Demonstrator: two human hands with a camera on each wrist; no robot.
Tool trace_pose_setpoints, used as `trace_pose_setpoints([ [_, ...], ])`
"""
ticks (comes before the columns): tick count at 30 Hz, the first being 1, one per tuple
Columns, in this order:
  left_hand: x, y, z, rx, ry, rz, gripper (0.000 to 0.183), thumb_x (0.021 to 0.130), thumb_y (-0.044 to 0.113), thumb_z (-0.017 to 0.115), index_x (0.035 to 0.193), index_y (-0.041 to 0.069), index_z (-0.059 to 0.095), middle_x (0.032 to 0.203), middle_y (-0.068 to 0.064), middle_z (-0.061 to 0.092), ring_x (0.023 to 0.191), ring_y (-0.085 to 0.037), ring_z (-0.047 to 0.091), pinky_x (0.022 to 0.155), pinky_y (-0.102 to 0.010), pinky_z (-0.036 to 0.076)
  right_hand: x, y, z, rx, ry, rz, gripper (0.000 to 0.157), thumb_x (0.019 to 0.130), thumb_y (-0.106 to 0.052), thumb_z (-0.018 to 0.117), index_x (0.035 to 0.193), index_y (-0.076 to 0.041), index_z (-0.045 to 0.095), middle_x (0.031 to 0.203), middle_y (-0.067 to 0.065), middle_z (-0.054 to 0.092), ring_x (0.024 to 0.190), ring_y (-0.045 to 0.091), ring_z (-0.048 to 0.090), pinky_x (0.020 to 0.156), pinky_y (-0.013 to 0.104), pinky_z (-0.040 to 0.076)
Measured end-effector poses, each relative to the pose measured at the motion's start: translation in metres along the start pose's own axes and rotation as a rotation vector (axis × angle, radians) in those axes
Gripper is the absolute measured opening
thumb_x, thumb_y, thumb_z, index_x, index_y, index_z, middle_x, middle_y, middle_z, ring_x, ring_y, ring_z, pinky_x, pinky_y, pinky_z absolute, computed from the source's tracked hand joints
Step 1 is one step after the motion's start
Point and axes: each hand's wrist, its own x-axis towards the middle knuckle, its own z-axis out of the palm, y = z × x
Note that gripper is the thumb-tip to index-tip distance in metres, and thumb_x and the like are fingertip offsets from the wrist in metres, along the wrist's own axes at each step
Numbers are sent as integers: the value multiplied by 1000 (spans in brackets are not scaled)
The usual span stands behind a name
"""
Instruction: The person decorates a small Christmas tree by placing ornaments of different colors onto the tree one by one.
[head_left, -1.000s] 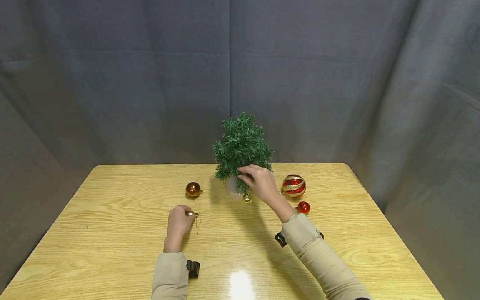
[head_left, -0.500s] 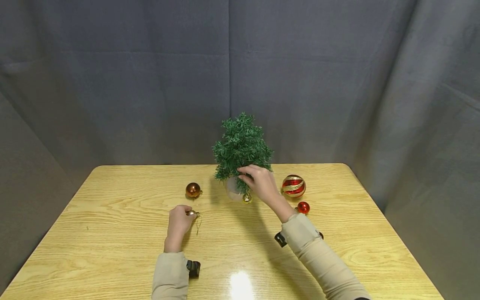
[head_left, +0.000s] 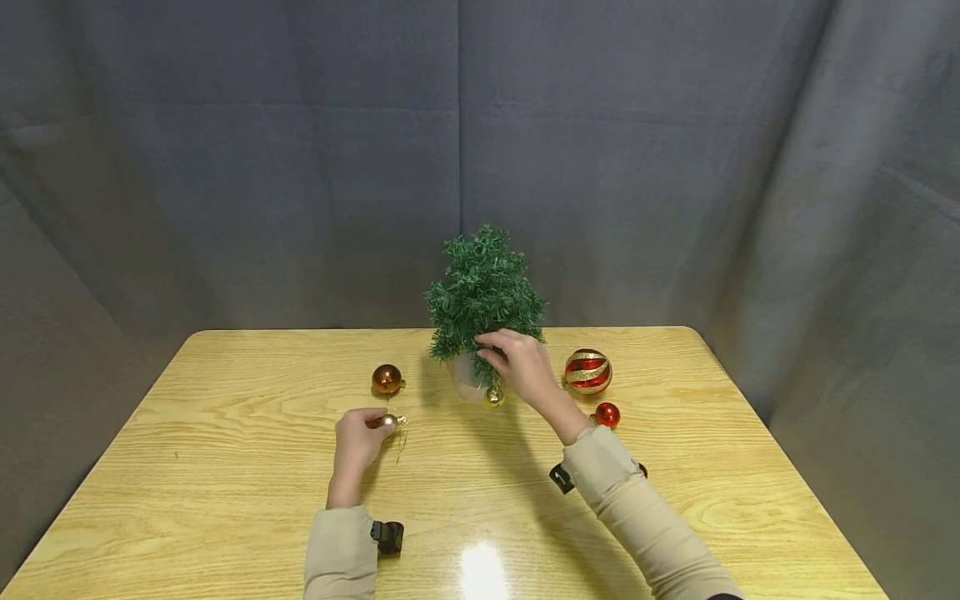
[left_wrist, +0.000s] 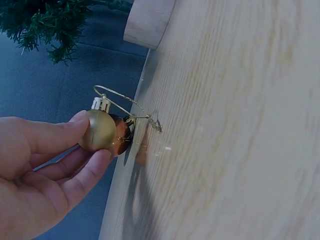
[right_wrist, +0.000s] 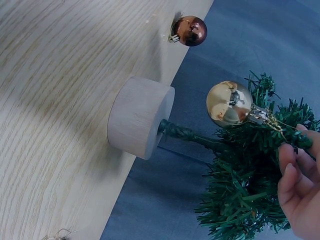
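Between thumb and fingers, my left hand (head_left: 356, 437) pinches a small matte gold bauble (left_wrist: 99, 131) just above the table. Its cap points away from the palm, and a gold string loop (left_wrist: 120, 95) trails from it. At the lower front of a small green Christmas tree (head_left: 487, 283), my right hand (head_left: 525, 367) pinches the gold string (right_wrist: 274, 122) of a shiny gold bauble (right_wrist: 227, 102) among the branch tips. That bauble hangs below the fingers, beside the tree's round pale base (right_wrist: 137, 117). Whether the string is looped over a branch is hidden.
A copper bauble (head_left: 386, 379) lies left of the tree. On the right lie a large red and gold striped bauble (head_left: 588, 372) and a smaller red one (head_left: 607, 414). Grey curtains (head_left: 300, 208) hang behind the wooden table (head_left: 225, 500).
My left hand has turned the matte gold bauble and raised it slightly, so more of it shows. The right hand and the shiny bauble have stayed in place.
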Motion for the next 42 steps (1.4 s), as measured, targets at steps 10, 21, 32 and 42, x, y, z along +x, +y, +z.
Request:
trace_pose_setpoints([
  [10,0,-1,2,-165,26,-26,25,79,-4,63,103,-13,61,96,-24,61,89,-35,58,73,-35,49,0,1,0,5,6,-1,17,79,-10,68,95,-6,69,88,6,66,60,13,59,49,23,45],
  [21,4,-1,5,-497,9,-131,30,79,-7,62,108,-13,57,99,-21,60,78,-9,56,66,-14,46,0,0,0,11,6,7,17,79,-9,67,95,-6,69,88,7,66,61,14,60,51,25,47],
  [32,-2,12,7,-566,14,-121,31,79,-7,63,108,-12,57,99,-19,60,78,-8,56,66,-17,47,-1,0,1,14,10,8,17,79,-10,68,96,-6,69,87,6,66,58,13,58,49,23,45],
  [42,-4,29,6,-549,30,-68,28,79,-6,63,106,-12,59,99,-20,59,79,-12,54,65,-16,46,-3,0,0,14,18,2,19,82,-12,65,99,-5,68,89,7,66,60,13,59,50,24,46],
])
